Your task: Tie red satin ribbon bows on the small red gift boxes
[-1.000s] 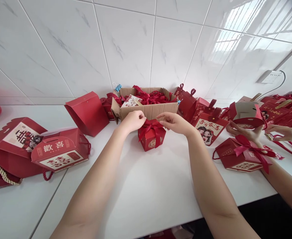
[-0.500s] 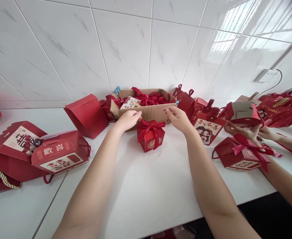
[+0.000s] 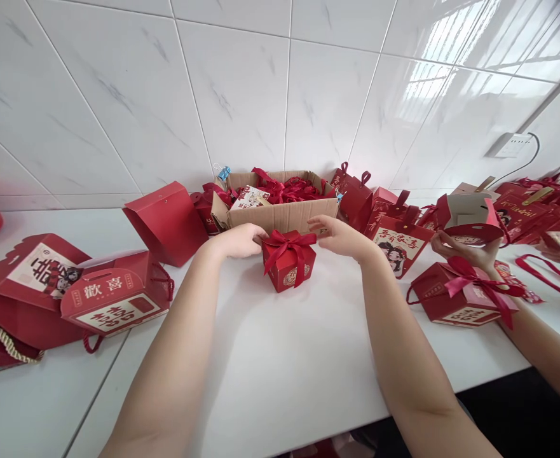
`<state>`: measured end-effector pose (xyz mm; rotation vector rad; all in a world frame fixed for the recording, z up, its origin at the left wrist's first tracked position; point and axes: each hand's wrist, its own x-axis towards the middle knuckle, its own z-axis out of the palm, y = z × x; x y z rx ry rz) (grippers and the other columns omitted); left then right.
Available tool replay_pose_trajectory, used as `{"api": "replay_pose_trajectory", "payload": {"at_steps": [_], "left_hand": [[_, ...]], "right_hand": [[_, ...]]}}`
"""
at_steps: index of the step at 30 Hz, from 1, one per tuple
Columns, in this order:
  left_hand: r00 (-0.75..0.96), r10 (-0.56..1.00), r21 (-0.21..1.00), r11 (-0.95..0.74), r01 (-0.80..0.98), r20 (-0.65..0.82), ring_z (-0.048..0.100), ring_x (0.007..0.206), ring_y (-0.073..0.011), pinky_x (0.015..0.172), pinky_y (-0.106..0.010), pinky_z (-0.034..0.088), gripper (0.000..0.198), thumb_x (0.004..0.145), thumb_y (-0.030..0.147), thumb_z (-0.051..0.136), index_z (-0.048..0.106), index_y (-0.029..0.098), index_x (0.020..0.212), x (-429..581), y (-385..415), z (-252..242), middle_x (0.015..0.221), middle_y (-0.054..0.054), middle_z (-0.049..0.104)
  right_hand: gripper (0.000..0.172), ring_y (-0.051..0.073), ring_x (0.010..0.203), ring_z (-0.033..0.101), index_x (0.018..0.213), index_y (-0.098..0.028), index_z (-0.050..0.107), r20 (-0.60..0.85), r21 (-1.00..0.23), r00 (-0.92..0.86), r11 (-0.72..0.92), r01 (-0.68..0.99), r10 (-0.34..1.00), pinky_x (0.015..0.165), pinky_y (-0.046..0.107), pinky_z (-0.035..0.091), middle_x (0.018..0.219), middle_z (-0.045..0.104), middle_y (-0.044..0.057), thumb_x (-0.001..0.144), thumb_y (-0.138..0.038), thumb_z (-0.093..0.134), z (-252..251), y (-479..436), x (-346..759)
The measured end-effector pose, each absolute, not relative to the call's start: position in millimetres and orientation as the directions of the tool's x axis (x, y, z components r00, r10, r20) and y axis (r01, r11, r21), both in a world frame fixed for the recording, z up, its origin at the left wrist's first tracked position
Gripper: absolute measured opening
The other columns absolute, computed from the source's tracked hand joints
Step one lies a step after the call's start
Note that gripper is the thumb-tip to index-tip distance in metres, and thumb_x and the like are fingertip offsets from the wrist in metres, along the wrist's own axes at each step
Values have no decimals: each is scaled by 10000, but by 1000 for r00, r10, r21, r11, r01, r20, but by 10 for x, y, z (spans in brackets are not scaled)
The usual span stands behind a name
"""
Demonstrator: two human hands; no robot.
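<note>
A small red gift box (image 3: 284, 270) stands upright on the white table in front of me. A dark red ribbon (image 3: 290, 245) is tied in a bow over its top. My left hand (image 3: 242, 240) is at the box's left side, its fingertips at the upper edge and partly hidden; I cannot tell whether they press on it. On the other side, my right hand (image 3: 339, 238) is open, fingers stretched towards the box with a small gap. Directly behind stands a cardboard box (image 3: 284, 217) filled with red ribbons and a printed card (image 3: 250, 198).
Red gift boxes (image 3: 117, 292) lie to the left, near a plain red bag (image 3: 169, 222). Printed red bags (image 3: 398, 245) stand at right. A co-worker's hand (image 3: 470, 253) holds an opened box (image 3: 468, 216) above a ribboned box (image 3: 461, 296). A tiled wall closes the back.
Both my hands have come down from above to the sides of the small gift box. The right hand's fingers have spread. The co-worker's other hand has moved right, now holding a small item.
</note>
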<state>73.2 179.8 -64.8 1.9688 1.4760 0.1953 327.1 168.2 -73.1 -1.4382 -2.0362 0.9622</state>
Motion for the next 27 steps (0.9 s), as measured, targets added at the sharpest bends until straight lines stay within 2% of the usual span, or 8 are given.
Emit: {"api": "replay_pose_trajectory", "payload": {"at_steps": [2, 5, 8, 13, 16, 20, 23, 27], "left_hand": [[398, 871, 511, -211, 833, -288, 646, 815, -206, 644, -247, 469, 362, 597, 234, 590, 674, 209, 949, 735, 1806, -672, 955, -28, 726], [392, 879, 473, -234, 850, -270, 638, 774, -216, 653, -266, 469, 300, 574, 294, 645, 666, 202, 859, 758, 1810, -700, 873, -25, 718], [391, 893, 471, -253, 845, -223, 627, 781, -221, 648, -271, 459, 290, 561, 346, 689, 637, 207, 810, 769, 1797, -695, 862, -21, 701], [419, 905, 490, -331, 806, -77, 582, 720, -189, 584, -259, 418, 383, 537, 415, 756, 515, 225, 765, 782, 1770, -669, 809, 16, 637], [437, 893, 473, -339, 813, -111, 555, 689, -176, 565, -255, 401, 406, 538, 411, 761, 474, 226, 757, 809, 1759, -668, 784, 25, 606], [475, 862, 472, -350, 809, -176, 565, 717, -186, 572, -257, 404, 400, 549, 421, 757, 496, 230, 784, 845, 1745, -668, 817, 22, 618], [492, 853, 488, -360, 795, -173, 576, 738, -192, 578, -259, 410, 402, 568, 446, 747, 502, 235, 806, 861, 1742, -672, 844, 17, 623], [499, 853, 473, -379, 796, -156, 564, 717, -190, 573, -263, 404, 386, 589, 459, 726, 489, 239, 800, 882, 1743, -678, 823, 17, 614]], "right_hand": [[575, 233, 1061, 631, 1251, -235, 540, -173, -694, -445, 212, 688, 879, 812, 315, 542, 1305, 596, 88, 694, -121, 626, -749, 1697, 3306], [369, 235, 927, 662, 1029, -218, 614, -302, -642, -541, 252, 724, 785, 727, 309, 544, 1085, 695, 68, 669, -213, 693, -789, 1732, 3271], [229, 208, 781, 653, 878, -200, 604, -217, -633, -528, 293, 716, 821, 634, 288, 513, 870, 710, 44, 658, -180, 663, -807, 1754, 3215], [291, 157, 727, 595, 942, -198, 617, 52, -684, -496, 393, 615, 867, 597, 254, 467, 862, 675, 11, 658, -139, 590, -783, 1741, 3246], [326, 128, 671, 573, 993, -194, 619, 59, -728, -521, 394, 561, 851, 608, 253, 467, 831, 653, -2, 672, -152, 581, -770, 1722, 3289], [284, 118, 632, 575, 933, -199, 571, 12, -758, -525, 350, 550, 851, 583, 248, 450, 794, 629, -18, 655, -171, 619, -766, 1699, 3322], [255, 121, 635, 574, 892, -210, 530, -2, -776, -527, 331, 536, 850, 585, 248, 443, 761, 609, -30, 657, -169, 620, -752, 1678, 3348], [310, 102, 615, 539, 955, -231, 534, -20, -792, -539, 315, 523, 842, 576, 241, 425, 769, 593, -38, 665, -148, 607, -704, 1647, 3384]]}}
